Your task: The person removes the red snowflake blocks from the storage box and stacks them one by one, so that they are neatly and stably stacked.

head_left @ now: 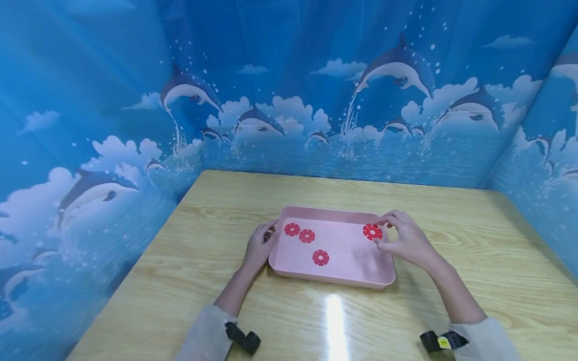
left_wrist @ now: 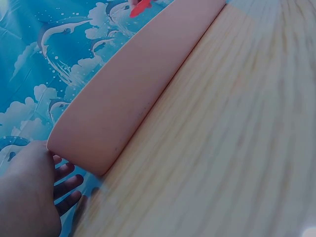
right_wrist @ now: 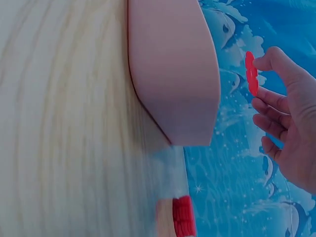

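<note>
A shallow pink tray point(head_left: 334, 277) lies on the wooden table. My left hand point(head_left: 262, 244) holds its left side, with the thumb at the rim in the left wrist view point(left_wrist: 29, 190) and the other fingers outside the wall. Above the tray's right part, my right hand point(head_left: 406, 240) pinches a red notched disc point(head_left: 372, 231) between thumb and index finger. The right wrist view shows this disc point(right_wrist: 251, 74) edge-on, the remaining fingers loosely bent. Inside the tray are a red disc point(head_left: 292, 229) at upper left, another disc point(head_left: 307, 236) beside it, and a third disc point(head_left: 320, 257) nearer the front.
Pale wood tabletop point(head_left: 217, 215) surrounds the tray. A blue dolphin-print curtain point(head_left: 289, 100) stands behind the table and along both sides. At the bottom of the right wrist view is a red ridged thing point(right_wrist: 183, 217) beside a pale piece; its kind is unclear.
</note>
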### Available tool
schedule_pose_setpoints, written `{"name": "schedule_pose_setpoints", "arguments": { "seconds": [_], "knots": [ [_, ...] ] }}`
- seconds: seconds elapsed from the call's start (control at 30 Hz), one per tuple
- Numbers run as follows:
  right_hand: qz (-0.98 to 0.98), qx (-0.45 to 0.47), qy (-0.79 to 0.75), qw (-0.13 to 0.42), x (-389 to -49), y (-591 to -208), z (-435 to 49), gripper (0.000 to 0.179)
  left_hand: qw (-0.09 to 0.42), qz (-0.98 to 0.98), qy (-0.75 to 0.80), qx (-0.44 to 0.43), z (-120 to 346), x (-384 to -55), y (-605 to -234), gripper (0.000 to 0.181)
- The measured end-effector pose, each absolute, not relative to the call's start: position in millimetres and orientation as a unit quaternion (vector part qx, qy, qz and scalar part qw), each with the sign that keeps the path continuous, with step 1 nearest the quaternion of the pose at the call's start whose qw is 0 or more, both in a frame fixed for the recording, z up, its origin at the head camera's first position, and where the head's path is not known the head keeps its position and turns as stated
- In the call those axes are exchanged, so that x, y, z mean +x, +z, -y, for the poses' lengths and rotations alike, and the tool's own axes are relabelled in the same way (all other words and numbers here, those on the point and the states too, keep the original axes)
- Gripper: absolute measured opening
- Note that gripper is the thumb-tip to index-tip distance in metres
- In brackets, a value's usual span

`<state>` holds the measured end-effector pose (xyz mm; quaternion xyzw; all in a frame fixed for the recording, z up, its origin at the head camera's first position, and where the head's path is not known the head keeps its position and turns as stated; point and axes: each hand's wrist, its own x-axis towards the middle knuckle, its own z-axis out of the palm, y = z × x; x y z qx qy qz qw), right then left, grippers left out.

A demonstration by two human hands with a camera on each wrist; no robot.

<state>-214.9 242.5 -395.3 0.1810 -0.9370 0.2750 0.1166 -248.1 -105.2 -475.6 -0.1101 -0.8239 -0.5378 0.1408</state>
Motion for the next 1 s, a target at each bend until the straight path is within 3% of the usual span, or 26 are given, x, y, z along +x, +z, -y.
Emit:
{"name": "schedule_pose_setpoints", "arguments": {
  "seconds": [0.6, 1.0],
  "knots": [
    [0.934, 0.162, 0.284, 0.142, -207.1, -398.7, -293.8, 0.035, 0.141, 0.827, -0.534, -0.104, 104.5, -248.2, -475.0, 0.033],
    [0.938, 0.137, 0.290, 0.129, -204.6, -404.5, -317.4, 0.035, 0.141, 0.824, -0.538, -0.110, 104.7, -247.6, -474.1, 0.033]
  ]
}}
